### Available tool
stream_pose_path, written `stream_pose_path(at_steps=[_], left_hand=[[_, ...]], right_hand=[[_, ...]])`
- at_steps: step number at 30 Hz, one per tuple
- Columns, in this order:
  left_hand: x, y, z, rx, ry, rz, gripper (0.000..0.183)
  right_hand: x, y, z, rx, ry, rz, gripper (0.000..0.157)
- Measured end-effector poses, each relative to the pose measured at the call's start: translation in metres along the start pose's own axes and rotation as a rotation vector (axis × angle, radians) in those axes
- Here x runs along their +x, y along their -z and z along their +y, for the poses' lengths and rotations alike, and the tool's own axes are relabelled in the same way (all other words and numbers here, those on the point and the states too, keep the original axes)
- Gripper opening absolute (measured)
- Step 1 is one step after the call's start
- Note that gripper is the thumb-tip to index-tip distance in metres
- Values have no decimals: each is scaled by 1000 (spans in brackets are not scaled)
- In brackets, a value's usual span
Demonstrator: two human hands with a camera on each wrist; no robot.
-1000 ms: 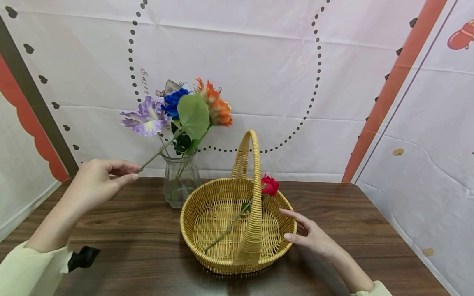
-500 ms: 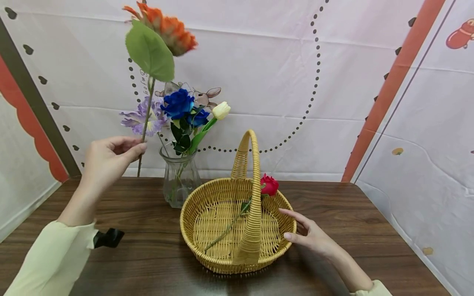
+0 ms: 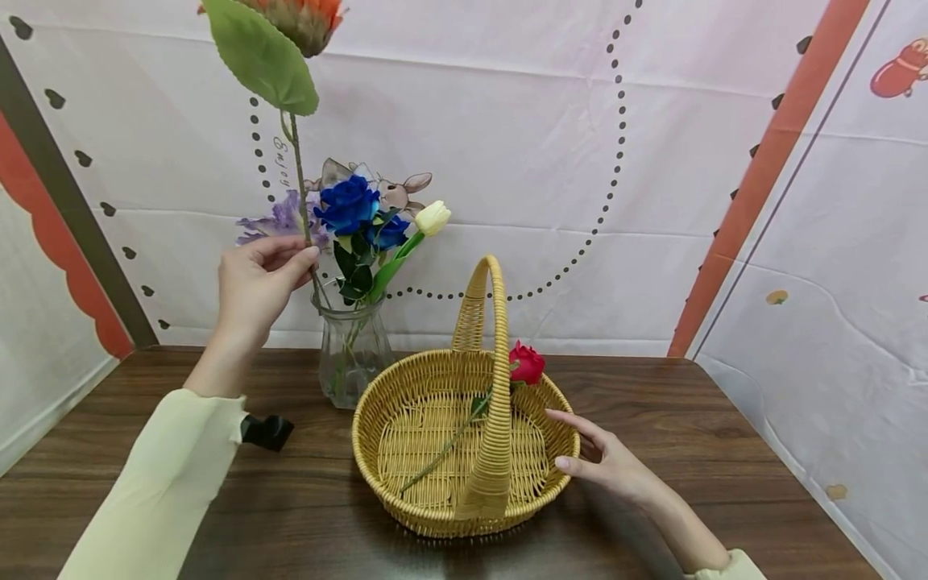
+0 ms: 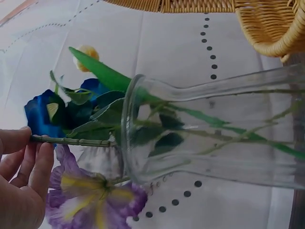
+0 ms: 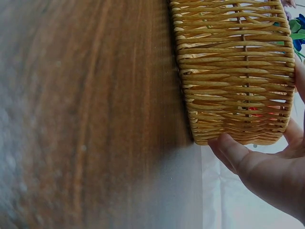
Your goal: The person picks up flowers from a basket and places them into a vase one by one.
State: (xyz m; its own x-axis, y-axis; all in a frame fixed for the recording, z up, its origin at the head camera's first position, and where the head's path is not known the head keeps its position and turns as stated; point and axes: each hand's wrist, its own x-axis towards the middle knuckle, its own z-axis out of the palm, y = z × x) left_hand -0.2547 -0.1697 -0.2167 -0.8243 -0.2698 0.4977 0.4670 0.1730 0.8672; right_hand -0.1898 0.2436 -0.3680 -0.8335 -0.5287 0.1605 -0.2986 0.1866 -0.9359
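My left hand (image 3: pixel 264 278) pinches the stem of an orange flower (image 3: pixel 300 24) with a broad green leaf; its bloom is partly cut off by the top edge. The stem's lower end is at the mouth of a glass vase (image 3: pixel 355 354); I cannot tell if it is inside. In the vase stand blue roses (image 3: pixel 348 205), a pale yellow tulip (image 3: pixel 432 217) and a purple iris (image 4: pixel 90 195). My right hand (image 3: pixel 612 463) holds the right rim of a wicker basket (image 3: pixel 406 503), its fingertips touching the outer wall in the right wrist view. A red rose (image 3: pixel 527 364) lies inside.
The basket's tall arched handle (image 3: pixel 500 362) rises to the right of the vase. Everything stands on a dark wooden table (image 3: pixel 304 515), with a printed white cloth (image 3: pixel 507 161) hanging behind it. A black strip (image 3: pixel 268 432) sticks out from the left sleeve.
My left hand has lifted the orange flower out of the vase, turned it upright, and brought it back rightward to the vase's mouth. The right hand and basket have stayed put.
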Motion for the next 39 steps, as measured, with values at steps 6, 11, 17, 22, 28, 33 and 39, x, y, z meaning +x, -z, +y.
stream_pose_path(at_steps=[6, 11, 17, 22, 28, 33, 39], left_hand=[[9, -11, -8, 72, -17, 34, 31], [14, -13, -16, 178, -38, 29, 31], [13, -13, -26, 267, -46, 2, 31], [11, -10, -34, 372, -93, -6, 29], [8, -6, -39, 500, -161, -50, 24], [5, -1, -38, 570, -142, -76, 28], [1, 7, -38, 593, -99, -77, 34]], right_hand=[[0, 0, 0, 7, -4, -4, 59], [0, -1, -1, 8, -16, -5, 60], [-1, -1, -2, 3, -25, -1, 59], [-1, -1, -3, 6, -26, -4, 58], [-1, 0, -2, -3, -25, 0, 58], [-1, -1, -1, -7, -15, 3, 58], [0, 0, 0, -7, -5, 6, 57]])
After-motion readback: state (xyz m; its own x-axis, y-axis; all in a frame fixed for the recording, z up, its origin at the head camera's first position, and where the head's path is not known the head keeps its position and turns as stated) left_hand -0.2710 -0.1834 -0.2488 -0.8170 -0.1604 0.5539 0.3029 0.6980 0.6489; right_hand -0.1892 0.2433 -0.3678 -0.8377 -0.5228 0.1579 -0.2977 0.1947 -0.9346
